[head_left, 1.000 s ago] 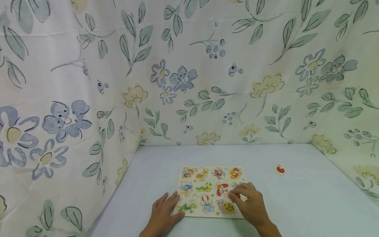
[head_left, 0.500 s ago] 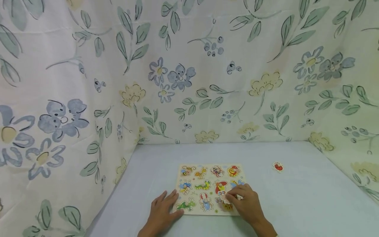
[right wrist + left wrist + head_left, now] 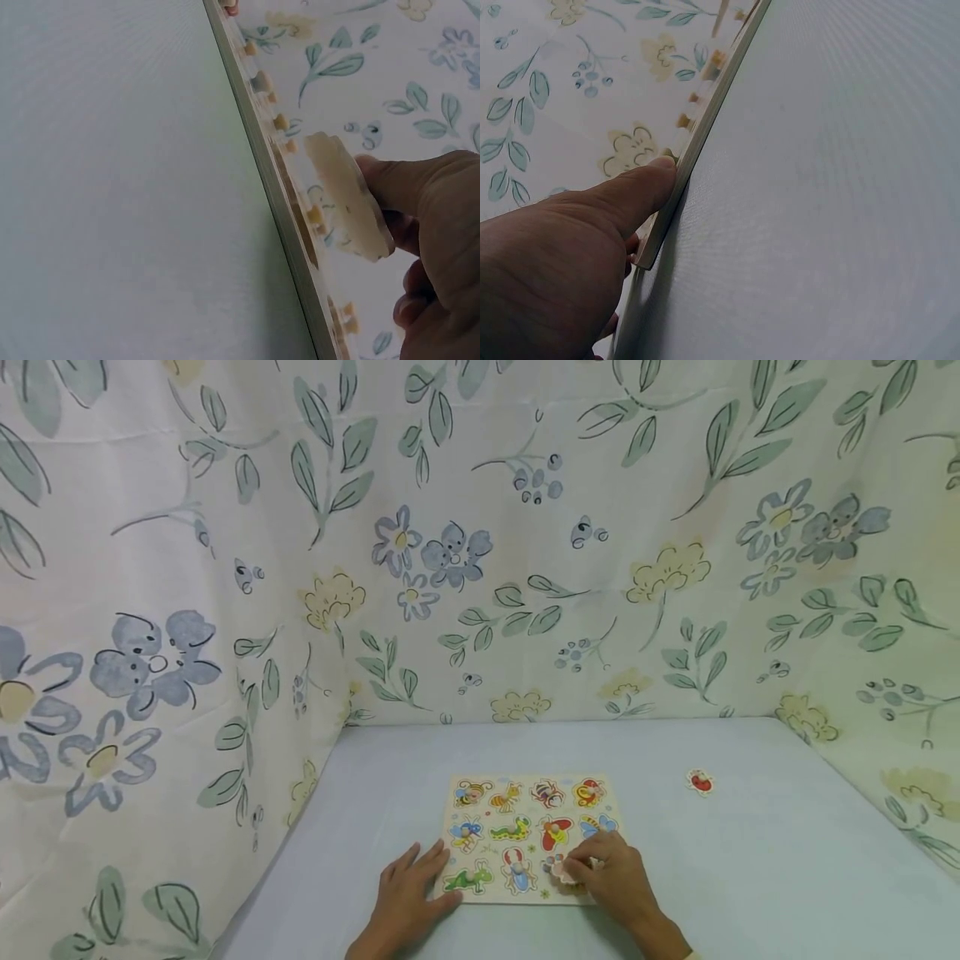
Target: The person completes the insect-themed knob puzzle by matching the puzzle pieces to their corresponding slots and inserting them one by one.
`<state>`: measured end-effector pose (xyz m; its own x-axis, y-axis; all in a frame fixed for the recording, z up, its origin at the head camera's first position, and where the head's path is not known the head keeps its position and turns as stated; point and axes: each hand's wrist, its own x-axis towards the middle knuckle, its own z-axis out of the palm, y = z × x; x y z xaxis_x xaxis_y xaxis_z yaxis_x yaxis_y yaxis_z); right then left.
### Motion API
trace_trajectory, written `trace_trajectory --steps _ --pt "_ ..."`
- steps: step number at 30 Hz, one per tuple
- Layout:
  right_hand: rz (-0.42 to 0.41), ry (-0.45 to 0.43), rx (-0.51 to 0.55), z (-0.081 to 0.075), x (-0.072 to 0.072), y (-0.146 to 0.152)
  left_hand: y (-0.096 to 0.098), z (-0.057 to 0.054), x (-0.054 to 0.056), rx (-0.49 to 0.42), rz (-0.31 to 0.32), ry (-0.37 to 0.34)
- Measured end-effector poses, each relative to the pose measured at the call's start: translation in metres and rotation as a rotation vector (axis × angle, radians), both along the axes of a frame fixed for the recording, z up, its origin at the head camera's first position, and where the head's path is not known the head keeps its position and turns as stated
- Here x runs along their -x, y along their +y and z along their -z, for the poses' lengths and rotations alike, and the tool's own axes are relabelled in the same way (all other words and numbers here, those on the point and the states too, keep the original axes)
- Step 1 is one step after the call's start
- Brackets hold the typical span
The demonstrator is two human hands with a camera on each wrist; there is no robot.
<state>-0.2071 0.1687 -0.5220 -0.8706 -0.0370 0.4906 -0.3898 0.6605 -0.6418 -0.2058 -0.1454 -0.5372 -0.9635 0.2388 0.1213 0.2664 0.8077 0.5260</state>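
A wooden insect puzzle board [image 3: 495, 898] lies on the table in the head view, with several knobbed insect pieces in its recesses. My left hand [image 3: 411, 893] rests at its left side, fingers extended; in the left wrist view the thumb [image 3: 649, 187] lies on the board's edge. My right hand [image 3: 618, 877] pinches a wooden puzzle piece [image 3: 349, 199] between thumb and fingers. That piece is tilted, its plain pale underside showing in the right wrist view. It is over the board's lower right recess, partly covered by my fingers in the head view.
A loose red ladybug piece [image 3: 700, 782] lies on the pale tabletop [image 3: 750, 860], right of the board. Floral cloth [image 3: 525, 635] hangs behind the table and along both sides.
My right hand has moved slightly down and left with the puzzle piece, over the lower right recess. The left hand stays at the board's side. The head view has shifted slightly.
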Motion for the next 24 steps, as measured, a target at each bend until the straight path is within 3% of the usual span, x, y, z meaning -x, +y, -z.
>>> trace_trajectory --steps 12,24 --pt "0.023 -0.163 -0.07 0.0004 0.0011 -0.0038 0.0005 -0.0003 -0.0004 0.005 -0.008 -0.01" --pt "-0.002 -0.191 -0.062 0.0071 0.0003 -0.0032 0.0007 0.0014 0.0002 0.004 -0.013 -0.014"
